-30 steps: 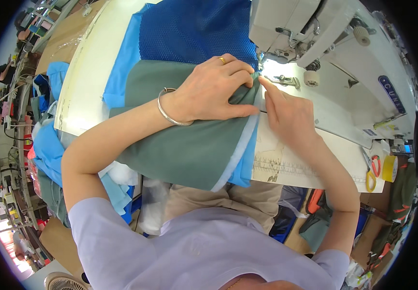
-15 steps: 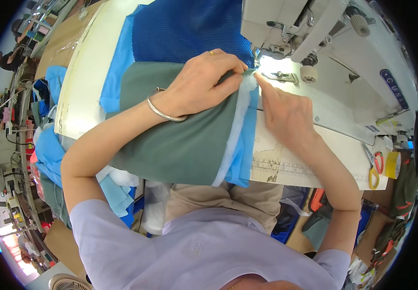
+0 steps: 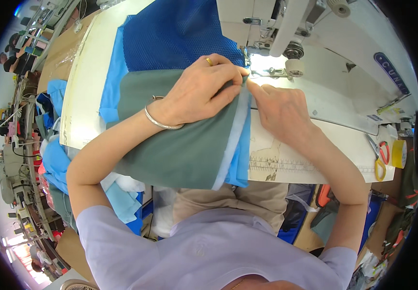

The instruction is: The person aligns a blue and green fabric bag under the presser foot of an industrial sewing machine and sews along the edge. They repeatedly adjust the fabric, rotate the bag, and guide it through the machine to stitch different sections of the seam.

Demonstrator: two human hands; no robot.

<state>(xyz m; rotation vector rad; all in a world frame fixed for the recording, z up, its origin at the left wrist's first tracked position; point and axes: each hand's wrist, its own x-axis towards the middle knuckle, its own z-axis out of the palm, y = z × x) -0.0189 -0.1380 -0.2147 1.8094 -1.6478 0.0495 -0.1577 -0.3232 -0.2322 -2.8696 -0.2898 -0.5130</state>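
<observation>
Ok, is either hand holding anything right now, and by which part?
The left hand and right hand both have fingertips at the grey-green fabric's upper right corner; whether pinched or only pressed cannot be told.

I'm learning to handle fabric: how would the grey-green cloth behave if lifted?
Probably floppy: the grey-green cloth shows soft ripples below the left hand. Likely light for its bulk, since the white layer along its right edge looks like padding.
</observation>
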